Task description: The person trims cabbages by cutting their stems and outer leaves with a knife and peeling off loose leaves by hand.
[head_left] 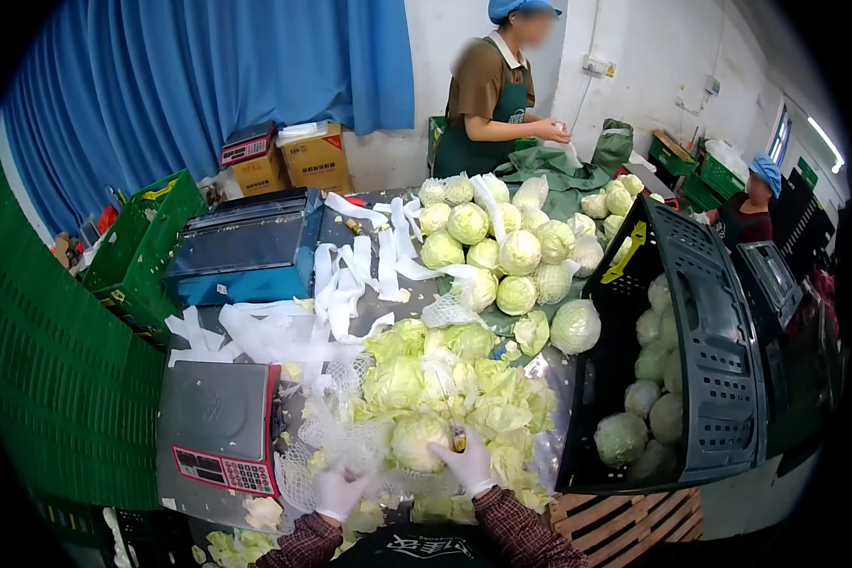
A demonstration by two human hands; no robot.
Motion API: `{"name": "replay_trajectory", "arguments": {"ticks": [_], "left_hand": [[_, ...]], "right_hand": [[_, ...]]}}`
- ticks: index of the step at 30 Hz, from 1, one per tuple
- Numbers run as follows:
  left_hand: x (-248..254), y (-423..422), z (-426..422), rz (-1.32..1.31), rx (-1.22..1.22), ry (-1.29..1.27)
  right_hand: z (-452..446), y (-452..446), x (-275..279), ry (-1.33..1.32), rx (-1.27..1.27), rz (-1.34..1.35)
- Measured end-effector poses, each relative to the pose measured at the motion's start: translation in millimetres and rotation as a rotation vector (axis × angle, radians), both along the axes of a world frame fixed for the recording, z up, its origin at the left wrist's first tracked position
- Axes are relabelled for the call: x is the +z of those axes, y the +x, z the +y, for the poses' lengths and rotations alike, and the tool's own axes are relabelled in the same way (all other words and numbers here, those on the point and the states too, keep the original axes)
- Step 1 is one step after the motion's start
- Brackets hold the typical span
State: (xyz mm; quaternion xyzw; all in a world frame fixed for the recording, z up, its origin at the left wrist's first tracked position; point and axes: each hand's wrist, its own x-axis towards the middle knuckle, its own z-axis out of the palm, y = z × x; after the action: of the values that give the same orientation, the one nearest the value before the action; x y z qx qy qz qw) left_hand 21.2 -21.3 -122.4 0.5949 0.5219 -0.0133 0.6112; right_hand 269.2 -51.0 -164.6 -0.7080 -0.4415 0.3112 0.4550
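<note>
Cabbage (pixel 417 441) rests among leaves (pixel 502 417) on our table (pixel 560 379) — our right hand (pixel 470 466) touches its side, fingers curled round a yellow-handled tool (pixel 459 439) — while our left hand (pixel 342 493) blurs beside netting (pixel 298 475), its fingers' opening and hold we cannot tell.

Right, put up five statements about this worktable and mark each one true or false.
1. The left hand and the right hand both wear white gloves. True.
2. The right hand is far from every cabbage. False: its fingers are at a cabbage, with a small yellow-and-dark tool there too.
3. The red-edged scale beside the leaves sits on the person's right. False: it sits on the left.
4. The dark crate on the right has cabbages inside. True.
5. The curtain at the back is red. False: it is blue.
</note>
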Motion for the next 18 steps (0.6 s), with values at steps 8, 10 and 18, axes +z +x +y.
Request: {"name": "replay_trajectory", "arguments": {"ticks": [8,10,18], "left_hand": [[-30.8,101.2,7.3,0.013,0.128,0.826],[-39.0,102.2,12.0,0.022,0.123,0.833],[-32.9,106.4,9.6,0.06,0.132,0.877]], "right_hand": [[-25.6,6.6,19.3,0.075,0.083,-0.135],[-40.1,10.1,42.8,0.077,0.18,-0.427],[-49.9,12.2,23.6,-0.009,0.264,-0.618]]}}
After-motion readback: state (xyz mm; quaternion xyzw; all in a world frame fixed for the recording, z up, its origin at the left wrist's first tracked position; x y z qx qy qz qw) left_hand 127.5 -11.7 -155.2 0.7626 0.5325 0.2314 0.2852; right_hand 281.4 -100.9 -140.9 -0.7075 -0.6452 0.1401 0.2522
